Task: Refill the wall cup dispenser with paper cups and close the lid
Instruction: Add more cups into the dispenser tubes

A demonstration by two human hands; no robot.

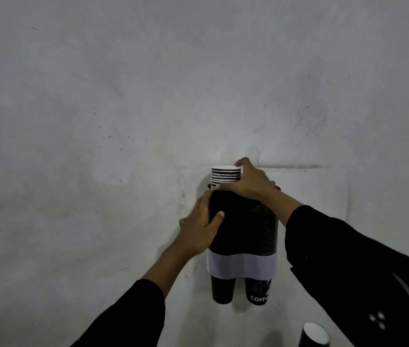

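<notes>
A dark twin-tube cup dispenser (pixel 246 229) with a pale band near its base hangs on the wall. A stack of paper cups (pixel 224 175) with white rims sticks out of its left tube. My right hand (pixel 248 182) is closed around the stack from the right. My left hand (pixel 202 227) presses flat on the dispenser's left side, fingers spread along it. Two black cups poke out below: a plain black cup (pixel 222 290) on the left and a cup printed "COFFEE" (pixel 258 293) on the right. No lid can be made out.
The grey, marked wall (pixel 148 96) fills the view. A loose black cup with a white inside (pixel 314 335) stands at the bottom right, under my right sleeve.
</notes>
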